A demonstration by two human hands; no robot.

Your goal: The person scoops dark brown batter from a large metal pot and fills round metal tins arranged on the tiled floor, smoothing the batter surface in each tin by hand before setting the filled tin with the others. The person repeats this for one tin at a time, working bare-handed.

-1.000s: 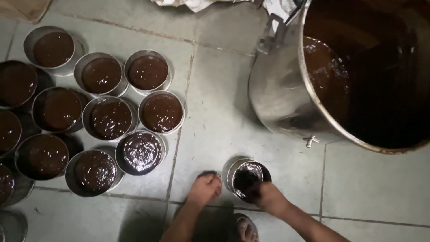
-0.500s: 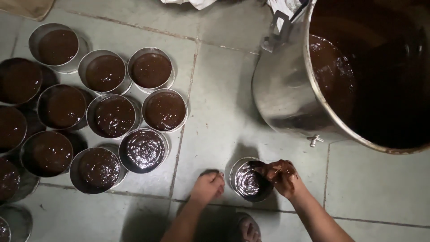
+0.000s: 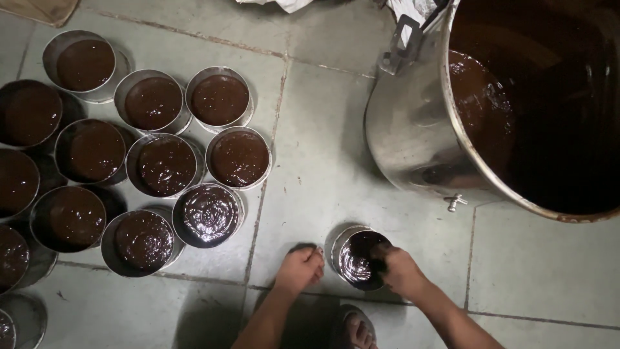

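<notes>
- While the small steel tin (image 3: 357, 260) stands upright on the tiled floor (image 3: 323, 161), mouth upward, no long axis shows; dark paste coats its inside.
- Right hand (image 3: 395, 270): fingers bunched together, dipped inside the tin.
- Left hand (image 3: 300, 268): fingers curled, touching the rim.
- Large steel vat (image 3: 426, 123) beyond; filled tins (image 3: 161, 165) left.

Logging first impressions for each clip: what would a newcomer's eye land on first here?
The huge steel vat at upper right, holding dark glossy brown paste. Next, the cluster of filled round tins across the tiled floor at left. At the bottom, the right hand dips into a small tin while the left hand rests beside it.
</notes>
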